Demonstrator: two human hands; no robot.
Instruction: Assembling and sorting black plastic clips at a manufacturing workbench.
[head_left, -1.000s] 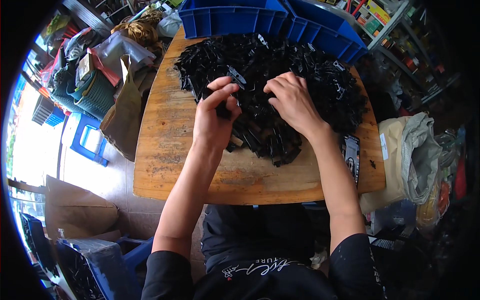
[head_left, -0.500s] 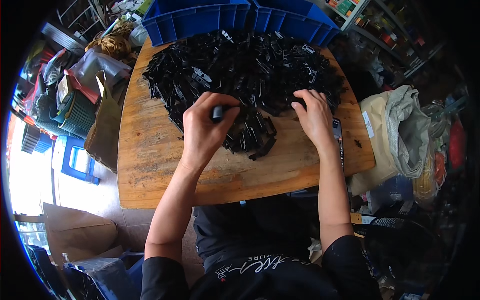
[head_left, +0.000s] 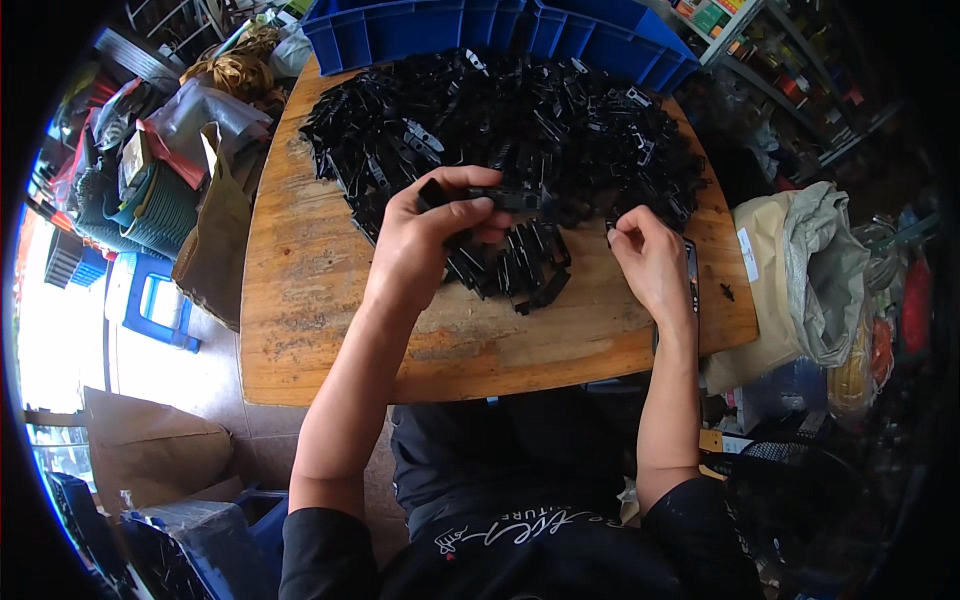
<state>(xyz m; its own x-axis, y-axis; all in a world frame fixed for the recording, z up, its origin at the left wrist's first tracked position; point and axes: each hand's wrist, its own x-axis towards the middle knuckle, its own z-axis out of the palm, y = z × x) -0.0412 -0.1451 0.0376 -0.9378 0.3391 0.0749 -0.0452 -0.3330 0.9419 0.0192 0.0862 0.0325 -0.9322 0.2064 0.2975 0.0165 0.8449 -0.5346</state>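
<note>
A worn wooden table [head_left: 300,300] stands on a pale tiled floor [head_left: 150,360]. Blue plastic crates [head_left: 500,25] sit at its far edge. Shelving [head_left: 790,60] rises far right, sacks [head_left: 810,260] lean right, and daylight glares at left.

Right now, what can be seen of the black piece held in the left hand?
The black piece is a slim, elongated part, seemingly moulded plastic, dark and matte. It lies roughly level, pointing toward the person's right, lifted just above the heap of black parts on the wooden table. The left hand pinches its near end between thumb and fingers; its far end juts free. The right hand is apart from it. Finer details are too small to tell.
</note>
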